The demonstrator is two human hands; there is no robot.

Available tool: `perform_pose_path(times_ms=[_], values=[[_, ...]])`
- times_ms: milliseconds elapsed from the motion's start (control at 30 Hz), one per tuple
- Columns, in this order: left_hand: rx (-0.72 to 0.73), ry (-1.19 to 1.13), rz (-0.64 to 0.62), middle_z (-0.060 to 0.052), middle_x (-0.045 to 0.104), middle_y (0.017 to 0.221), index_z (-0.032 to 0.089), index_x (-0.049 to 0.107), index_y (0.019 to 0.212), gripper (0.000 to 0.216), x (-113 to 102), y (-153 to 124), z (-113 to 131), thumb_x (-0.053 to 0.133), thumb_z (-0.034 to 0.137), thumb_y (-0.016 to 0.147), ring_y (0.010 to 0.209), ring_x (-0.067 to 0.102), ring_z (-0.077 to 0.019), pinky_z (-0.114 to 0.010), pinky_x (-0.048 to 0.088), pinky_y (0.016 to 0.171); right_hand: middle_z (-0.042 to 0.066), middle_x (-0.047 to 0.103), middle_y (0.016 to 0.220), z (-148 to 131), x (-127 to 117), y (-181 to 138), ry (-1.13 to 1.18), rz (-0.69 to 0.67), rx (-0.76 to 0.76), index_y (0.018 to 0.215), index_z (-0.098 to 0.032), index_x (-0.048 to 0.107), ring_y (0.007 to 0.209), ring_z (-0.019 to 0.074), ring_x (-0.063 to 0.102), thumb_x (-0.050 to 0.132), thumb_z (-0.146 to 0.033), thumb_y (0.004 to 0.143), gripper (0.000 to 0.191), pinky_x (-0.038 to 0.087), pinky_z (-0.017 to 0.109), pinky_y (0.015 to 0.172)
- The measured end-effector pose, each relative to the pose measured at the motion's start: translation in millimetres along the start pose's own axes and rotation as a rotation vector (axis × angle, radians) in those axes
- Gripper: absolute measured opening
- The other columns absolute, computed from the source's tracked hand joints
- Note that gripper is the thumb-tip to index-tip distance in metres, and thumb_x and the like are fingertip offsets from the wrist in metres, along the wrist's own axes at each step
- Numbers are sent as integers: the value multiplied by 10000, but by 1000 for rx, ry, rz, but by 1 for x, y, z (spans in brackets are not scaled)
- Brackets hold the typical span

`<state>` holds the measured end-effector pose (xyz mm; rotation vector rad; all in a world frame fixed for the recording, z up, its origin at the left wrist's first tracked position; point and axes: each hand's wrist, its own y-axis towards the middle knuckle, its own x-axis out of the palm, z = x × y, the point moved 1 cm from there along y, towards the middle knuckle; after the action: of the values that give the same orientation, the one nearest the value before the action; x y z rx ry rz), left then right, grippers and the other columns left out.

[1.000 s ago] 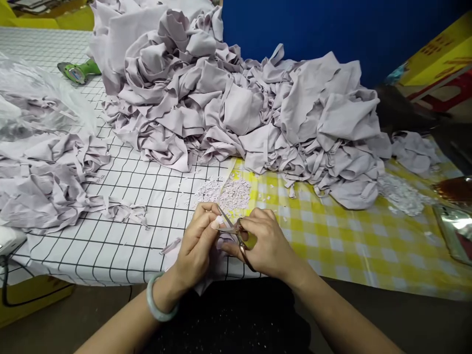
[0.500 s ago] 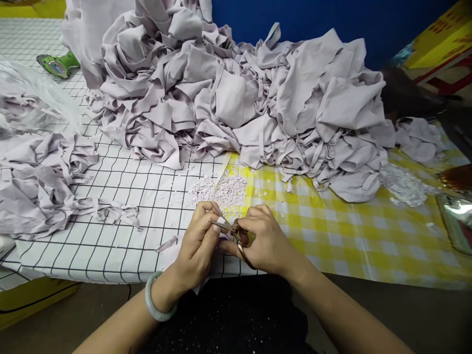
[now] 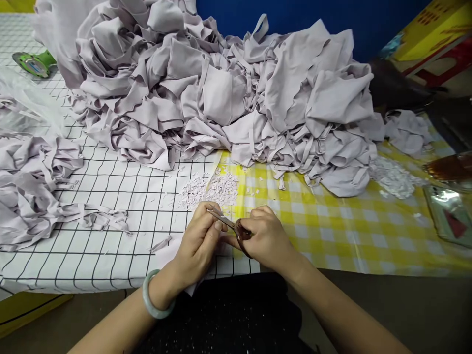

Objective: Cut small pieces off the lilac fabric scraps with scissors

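My right hand [image 3: 267,238] grips small bronze scissors [image 3: 236,228] at the table's near edge, blades pointing left and nearly shut. My left hand [image 3: 199,241], a pale green bangle [image 3: 153,297] on its wrist, pinches a lilac fabric piece [image 3: 173,255] right at the blades; the cloth hangs down over the table edge under my hand. Just beyond my fingers lies a small heap of pale fabric snippets [image 3: 208,189].
A big pile of lilac garments [image 3: 221,93] fills the back of the table. Another lilac heap [image 3: 33,187] lies at the left on the black-grid cloth [image 3: 110,236]. The yellow checked cloth [image 3: 350,236] covers the right, with more snippets [image 3: 393,174]. A green tool [image 3: 31,63] lies far left.
The scissor blades have closed from spread to nearly shut against the fabric. The view has shifted right and down a little; my hands stay at the same spot.
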<state>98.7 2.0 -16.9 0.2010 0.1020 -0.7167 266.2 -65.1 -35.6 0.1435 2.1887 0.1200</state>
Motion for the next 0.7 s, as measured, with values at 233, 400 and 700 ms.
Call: perform_pose_path(times_ms=[233, 400, 700], values=[[-58, 49, -6, -79, 511, 1002, 188, 593, 850, 272, -12, -3, -2, 406, 217, 1047, 1034, 502, -217, -359, 441, 892, 47, 667, 703, 21, -10, -8, 131, 17, 171, 742, -223, 636, 686, 223, 616, 747, -669, 763, 460, 478, 349, 662], [-58, 432, 165, -95, 539, 1031, 180, 547, 833, 210, -58, -56, 1, 457, 203, 1022, 1064, 519, -232, -377, 432, 908, 156, 591, 1374, -18, 9, -17, 370, -116, -51, 1097, -240, 516, 1271, 345, 556, 822, -453, 774, 493, 514, 494, 984], [-225, 113, 312, -74, 529, 1020, 188, 680, 880, 279, -63, -92, 21, 459, 270, 1030, 986, 539, -200, -326, 468, 836, 33, 582, 763, -76, 22, 5, 402, -115, -226, 815, -207, 529, 782, 217, 499, 738, -468, 830, 335, 438, 361, 698]])
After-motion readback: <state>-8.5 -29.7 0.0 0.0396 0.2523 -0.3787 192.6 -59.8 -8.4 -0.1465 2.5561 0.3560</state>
